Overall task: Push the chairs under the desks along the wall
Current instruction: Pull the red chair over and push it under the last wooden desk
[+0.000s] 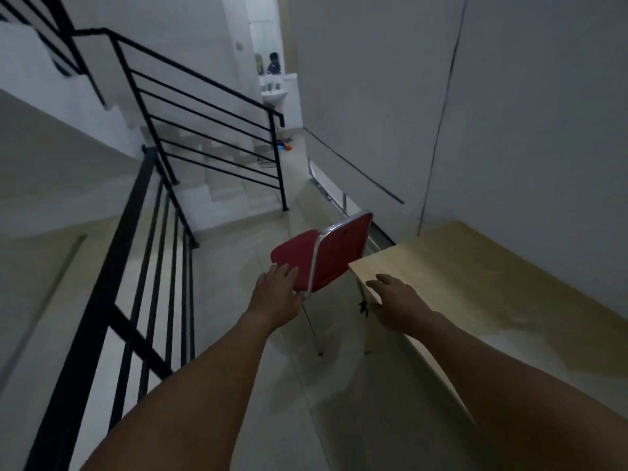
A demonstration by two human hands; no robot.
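Both arms reach forward. The left hand point(277, 294) lies on the red chair point(321, 256) seat's near edge, fingers loose; the right hand point(396, 300) rests open on the table point(475, 277) corner (nothing grasped). The chair stands beside the table's end, backrest toward it.

The chair point(323, 256) has a red seat and back on a silver metal frame; the desk point(458, 277) top is pale wood-grain beige; the railing point(204, 107) is black; walls point(509, 96) are plain grey-white; the floor point(272, 385) is glossy beige
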